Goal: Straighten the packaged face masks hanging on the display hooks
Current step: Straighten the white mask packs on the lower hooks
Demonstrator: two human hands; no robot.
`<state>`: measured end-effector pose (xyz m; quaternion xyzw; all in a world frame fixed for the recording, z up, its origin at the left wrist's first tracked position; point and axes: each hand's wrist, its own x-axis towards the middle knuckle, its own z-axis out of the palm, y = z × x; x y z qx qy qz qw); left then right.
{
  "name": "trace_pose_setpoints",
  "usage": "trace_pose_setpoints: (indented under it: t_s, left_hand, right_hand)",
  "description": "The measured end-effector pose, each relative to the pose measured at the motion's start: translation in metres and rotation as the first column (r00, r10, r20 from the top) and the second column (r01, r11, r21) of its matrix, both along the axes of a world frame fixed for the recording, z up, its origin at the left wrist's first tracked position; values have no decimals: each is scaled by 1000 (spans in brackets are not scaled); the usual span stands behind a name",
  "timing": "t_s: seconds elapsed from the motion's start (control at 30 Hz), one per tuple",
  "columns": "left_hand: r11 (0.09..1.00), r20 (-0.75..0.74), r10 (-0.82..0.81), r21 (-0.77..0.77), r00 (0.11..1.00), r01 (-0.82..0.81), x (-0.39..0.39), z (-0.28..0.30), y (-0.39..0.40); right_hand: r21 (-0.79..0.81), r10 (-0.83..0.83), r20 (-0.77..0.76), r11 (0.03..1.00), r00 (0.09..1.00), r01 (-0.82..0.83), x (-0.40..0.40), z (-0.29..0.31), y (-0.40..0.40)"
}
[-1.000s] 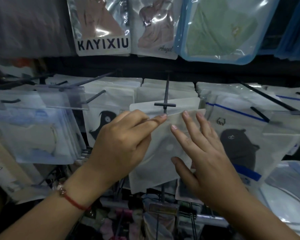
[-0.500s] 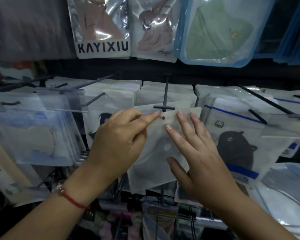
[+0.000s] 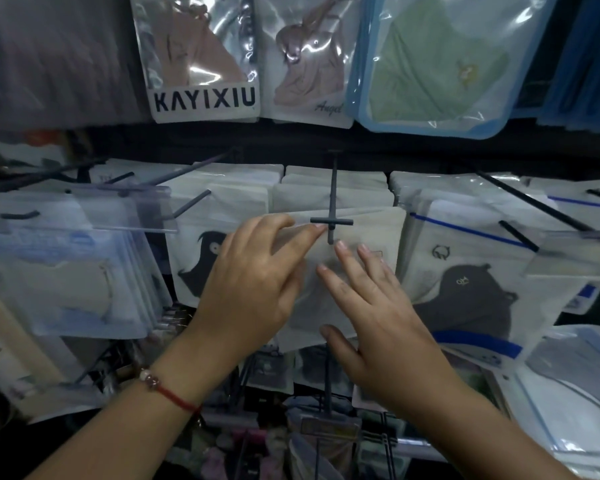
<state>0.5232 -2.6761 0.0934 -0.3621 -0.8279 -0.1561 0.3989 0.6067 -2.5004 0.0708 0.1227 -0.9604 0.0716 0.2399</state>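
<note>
Landmark: the black T-ended hook (image 3: 332, 221) at the middle of the lower row. A white mask packet (image 3: 371, 233) sits just under the hook's crossbar, its top edge level with the bar and slightly tilted; whether its hang hole is on the prong cannot be told. Left hand (image 3: 253, 282), below-left of the hook, grasps the packet's upper left edge, index fingertip touching the packet just beside the bar. Right hand (image 3: 378, 306), below-right of the hook, lies with straight spread fingers pressed flat on the packet face, holding nothing. Behind the hook, more white packets are stacked on the same prong. Left of the hook hangs a packet with a black mask (image 3: 201, 258); right of it, a blue-striped packet (image 3: 471, 271) with a dark mask. Risks, as judged: if the hole misses the prong tip, the packet could slip down when the hands let go; a hard push may buckle the thin film or shove the rear stack crooked; a wide right wrist could nudge the blue-striped packet askew.
</note>
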Motion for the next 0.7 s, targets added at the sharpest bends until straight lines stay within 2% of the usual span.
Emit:
trace_pose_setpoints:
  t_s: [0.13, 0.2, 0.33, 0.53, 0.7]
  left_hand:
    - [999, 93, 46, 14, 995, -48, 4, -15, -13]
    - [997, 142, 75, 17, 987, -78, 3, -26, -26]
    - [987, 256, 162, -22, 953, -161, -5, -48, -60]
    - [967, 270, 255, -99, 929, -237, -26, -65, -105]
    - [975, 358, 219, -43, 908, -219, -46, -71, -127]
  right_hand:
    - [-112, 103, 79, 989, 992, -94, 4, 1, -20]
    - [-188, 175, 177, 972, 969, -141, 3, -1, -32]
    - [-185, 221, 267, 967, 938, -175, -8, -7, -56]
    - [-114, 123, 301, 989, 946, -92, -27, -16, -82]
    - [-144, -22, 297, 987, 955, 68, -42, -17, -91]
